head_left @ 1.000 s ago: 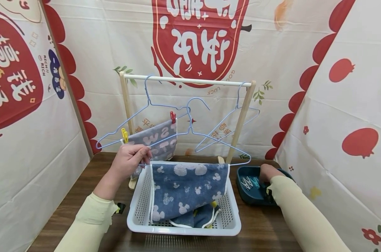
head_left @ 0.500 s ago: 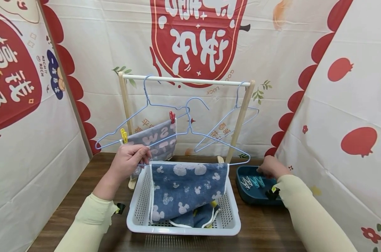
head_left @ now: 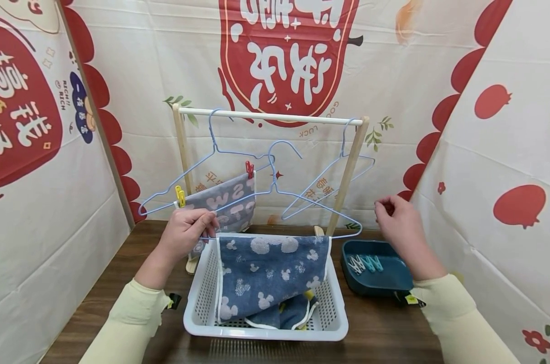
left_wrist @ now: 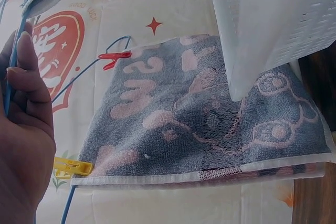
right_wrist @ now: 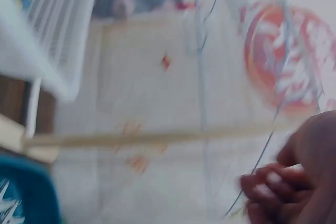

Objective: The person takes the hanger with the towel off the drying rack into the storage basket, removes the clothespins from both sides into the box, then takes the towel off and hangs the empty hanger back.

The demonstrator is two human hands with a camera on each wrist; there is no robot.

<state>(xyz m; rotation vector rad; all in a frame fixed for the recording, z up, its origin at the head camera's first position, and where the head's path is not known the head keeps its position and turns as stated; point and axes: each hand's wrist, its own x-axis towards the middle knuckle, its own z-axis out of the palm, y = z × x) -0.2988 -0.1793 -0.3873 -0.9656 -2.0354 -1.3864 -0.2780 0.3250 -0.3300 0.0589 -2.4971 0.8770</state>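
My left hand (head_left: 189, 232) pinches the lower left part of a blue wire clothes hanger (head_left: 275, 189), its hook pointing up. Over the hanger's bottom bar hangs a dark blue towel (head_left: 275, 278) with pale mouse shapes and white edging. In the left wrist view my thumb and fingers close round the blue wire (left_wrist: 16, 61). My right hand (head_left: 402, 227) is raised above a teal tray (head_left: 393, 285), fingers curled in toward the thumb; I cannot tell whether something small sits between them. White clothespins (head_left: 356, 264) and light-blue clothespins (head_left: 372, 263) lie in the tray.
Behind stands a wooden rack (head_left: 266, 116) with two more hangers. On the left one a grey towel (left_wrist: 173, 108) is held by a yellow clothespin (left_wrist: 73, 167) and a red clothespin (left_wrist: 114, 59). A white basket (head_left: 266, 332) below the hanger holds another cloth (head_left: 284, 313).
My right hand has come up out of the teal tray, uncovering its right part, and now hangs above it. The left hand, hanger and towel stay where they were.
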